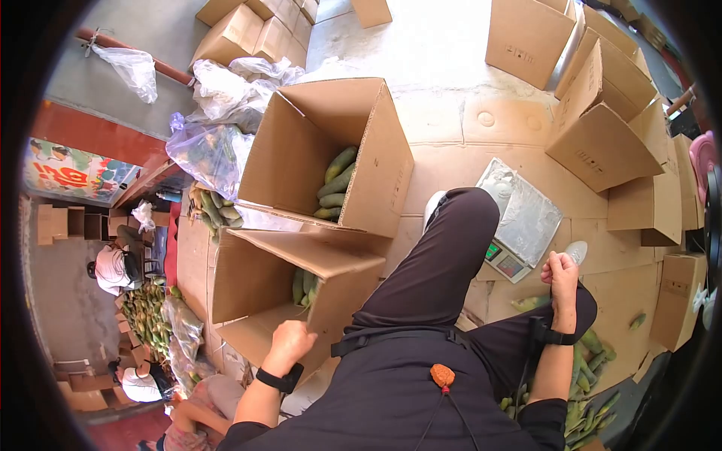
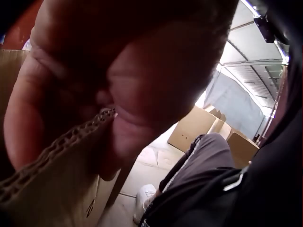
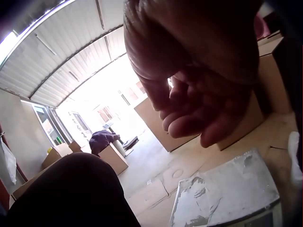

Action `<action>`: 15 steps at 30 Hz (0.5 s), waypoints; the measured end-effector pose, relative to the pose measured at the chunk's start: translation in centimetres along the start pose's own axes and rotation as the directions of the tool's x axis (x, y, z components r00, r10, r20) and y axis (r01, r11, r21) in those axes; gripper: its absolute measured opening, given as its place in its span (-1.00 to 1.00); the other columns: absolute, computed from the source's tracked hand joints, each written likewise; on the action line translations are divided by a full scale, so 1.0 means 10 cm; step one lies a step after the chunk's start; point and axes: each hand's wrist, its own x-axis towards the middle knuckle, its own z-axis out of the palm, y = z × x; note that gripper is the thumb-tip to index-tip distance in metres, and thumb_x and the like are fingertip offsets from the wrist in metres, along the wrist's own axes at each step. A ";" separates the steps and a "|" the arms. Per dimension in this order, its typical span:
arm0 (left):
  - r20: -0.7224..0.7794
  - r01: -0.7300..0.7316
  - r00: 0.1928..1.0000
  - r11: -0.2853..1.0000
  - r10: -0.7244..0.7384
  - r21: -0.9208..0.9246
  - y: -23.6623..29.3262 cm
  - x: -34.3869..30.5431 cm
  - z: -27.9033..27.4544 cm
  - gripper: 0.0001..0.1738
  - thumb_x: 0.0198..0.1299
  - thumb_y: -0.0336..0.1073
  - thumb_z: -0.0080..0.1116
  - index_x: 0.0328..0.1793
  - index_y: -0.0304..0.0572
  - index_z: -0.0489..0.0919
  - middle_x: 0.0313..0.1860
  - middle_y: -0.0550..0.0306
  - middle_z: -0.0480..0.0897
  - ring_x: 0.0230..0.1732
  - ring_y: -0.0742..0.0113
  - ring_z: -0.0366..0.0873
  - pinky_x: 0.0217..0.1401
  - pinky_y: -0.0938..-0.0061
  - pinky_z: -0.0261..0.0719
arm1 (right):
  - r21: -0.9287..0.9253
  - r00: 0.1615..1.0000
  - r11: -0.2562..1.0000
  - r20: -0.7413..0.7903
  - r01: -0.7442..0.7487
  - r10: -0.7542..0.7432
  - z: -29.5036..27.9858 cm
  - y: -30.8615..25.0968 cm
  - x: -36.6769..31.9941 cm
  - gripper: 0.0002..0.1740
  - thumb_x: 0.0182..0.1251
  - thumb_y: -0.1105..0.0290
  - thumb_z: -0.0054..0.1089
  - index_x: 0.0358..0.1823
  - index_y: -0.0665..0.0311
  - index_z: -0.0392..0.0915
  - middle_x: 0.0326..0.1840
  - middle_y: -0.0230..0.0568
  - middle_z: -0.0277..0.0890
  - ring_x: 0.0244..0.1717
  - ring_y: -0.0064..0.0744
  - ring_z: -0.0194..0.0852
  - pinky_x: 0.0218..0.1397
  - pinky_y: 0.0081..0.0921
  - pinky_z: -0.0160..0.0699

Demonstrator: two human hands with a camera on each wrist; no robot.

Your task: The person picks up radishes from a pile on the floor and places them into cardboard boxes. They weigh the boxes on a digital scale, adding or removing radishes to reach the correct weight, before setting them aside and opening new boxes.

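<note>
My left hand [image 1: 292, 344] grips the top edge of a cardboard box [image 1: 350, 282]. In the left wrist view, the thumb and fingers of that hand [image 2: 137, 71] straddle the corrugated edge [image 2: 61, 175]. Long green cucumber-like vegetables [image 1: 299, 286] lie inside this box, partly hidden by its wall. Beyond it stands a second open box [image 1: 387, 177] with several similar vegetables [image 1: 338, 184] at the bottom. Above my bent knee, the right hand [image 1: 560, 274] hangs with loosely curled fingers and holds nothing. In the right wrist view, this hand [image 3: 189, 99] is above a digital scale [image 3: 232, 191].
The scale's dusty plate [image 1: 530, 218] lies on flattened cardboard by my feet. Open boxes [image 1: 602, 146] stand at the right, and plastic bags [image 1: 214, 143] lie at the left. More vegetables [image 1: 590, 361] are near my right leg. People [image 1: 113, 270] sit by a heap at the far left.
</note>
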 end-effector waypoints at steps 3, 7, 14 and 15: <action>0.115 -0.063 0.992 0.997 0.056 0.055 0.12 -0.08 -0.09 -0.61 -0.05 -0.07 0.30 -0.36 -0.32 0.68 -0.38 -0.25 0.65 -0.23 -0.16 0.64 -0.13 0.11 0.59 | 0.015 1.000 1.000 0.002 -0.010 0.010 0.03 0.08 -0.01 -0.70 0.41 0.17 0.09 -0.45 0.15 0.44 -0.56 -0.45 0.45 -0.61 -0.70 0.40 -0.52 -0.73 0.41; -0.285 -0.183 0.939 0.982 0.191 0.055 0.52 0.04 -0.79 -0.61 0.05 -0.02 0.23 -0.51 -0.23 0.65 -0.50 -0.08 0.64 -0.37 0.01 0.65 -0.28 0.20 0.60 | 0.042 1.000 0.999 0.009 -0.023 0.023 0.06 0.16 -0.02 -0.71 0.42 0.18 0.09 -0.45 0.16 0.44 -0.56 -0.45 0.45 -0.61 -0.69 0.41 -0.51 -0.73 0.41; -0.552 -0.406 0.750 0.912 0.364 0.050 1.26 1.32 -1.35 -0.40 0.10 0.07 0.23 0.03 -0.34 0.53 -0.22 -0.14 0.64 -0.13 -0.09 0.60 -0.08 0.17 0.56 | 0.098 0.998 0.995 -0.066 0.010 -0.004 0.04 0.17 -0.05 -0.70 0.41 0.20 0.11 -0.45 0.20 0.45 -0.56 -0.42 0.46 -0.62 -0.67 0.40 -0.52 -0.71 0.41; -0.427 -0.343 0.840 0.937 0.335 0.061 1.35 1.45 -1.36 -0.40 0.09 0.08 0.23 0.00 -0.36 0.56 -0.21 -0.19 0.65 -0.11 -0.12 0.60 -0.05 0.15 0.56 | 0.097 0.997 0.995 -0.078 0.015 -0.007 0.02 0.19 -0.06 -0.71 0.41 0.19 0.10 -0.45 0.18 0.44 -0.56 -0.42 0.45 -0.62 -0.66 0.41 -0.53 -0.71 0.42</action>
